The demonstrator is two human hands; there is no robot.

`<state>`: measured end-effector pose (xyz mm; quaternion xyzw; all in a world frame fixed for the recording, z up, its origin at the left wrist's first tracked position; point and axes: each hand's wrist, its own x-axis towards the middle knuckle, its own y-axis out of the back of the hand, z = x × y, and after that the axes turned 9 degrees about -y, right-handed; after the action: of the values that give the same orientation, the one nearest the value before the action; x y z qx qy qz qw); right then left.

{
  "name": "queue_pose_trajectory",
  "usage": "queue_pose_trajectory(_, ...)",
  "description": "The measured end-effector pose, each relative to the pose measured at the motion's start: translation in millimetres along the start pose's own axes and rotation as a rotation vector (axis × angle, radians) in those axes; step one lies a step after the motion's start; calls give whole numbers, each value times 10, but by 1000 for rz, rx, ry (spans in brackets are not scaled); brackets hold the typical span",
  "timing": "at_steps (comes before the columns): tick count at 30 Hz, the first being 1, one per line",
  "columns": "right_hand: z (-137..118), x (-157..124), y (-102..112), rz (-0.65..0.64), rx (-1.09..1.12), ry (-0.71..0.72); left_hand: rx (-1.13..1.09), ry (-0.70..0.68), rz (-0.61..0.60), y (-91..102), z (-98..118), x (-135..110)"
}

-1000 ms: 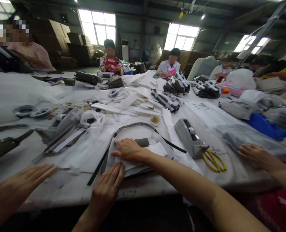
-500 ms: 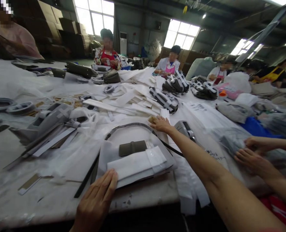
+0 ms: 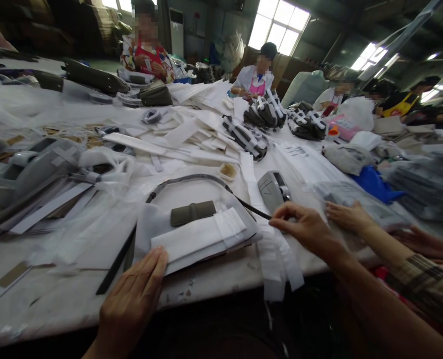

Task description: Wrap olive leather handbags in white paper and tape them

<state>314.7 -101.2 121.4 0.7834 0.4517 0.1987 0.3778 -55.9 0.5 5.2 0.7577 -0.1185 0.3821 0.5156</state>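
A grey-green handbag (image 3: 145, 224) lies flat in front of me, with white wrapping sheet over its body and a wrapped handle (image 3: 186, 178) arched above it. Its flap tab (image 3: 192, 213) shows above a folded white paper strip (image 3: 195, 242). My left hand (image 3: 135, 284) rests on the bag's lower left edge, fingers stretched out; its thumb is hidden. At the right, the thumb and fingers of my right hand (image 3: 306, 227) are pinched at the end of a dark strap (image 3: 249, 207). A small white dish with a yellowish sponge (image 3: 228, 171) sits behind the bag.
Grey wrapped bag (image 3: 272, 189) stands right of the dish. White paper strips (image 3: 272, 259) hang over the table edge. Wrapped parts (image 3: 38, 164) lie left, paper sheets (image 3: 191, 134) further back. A co-worker's hands (image 3: 350, 217) press plastic bags at right; other people sit across.
My right hand has left the sponge and come back toward me, to the strap's end. My left hand stays on the bag. The co-worker's hand now lies flatter on the plastic.
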Motion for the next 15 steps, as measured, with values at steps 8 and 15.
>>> queue_pose_trajectory(8,685,-404,-589,-154,-82,0,29,3,-23,-15,16,-23)
queue_pose_trajectory(15,798,-293,-514,-120,21,-17,35,-9,-44,-12,36,-22)
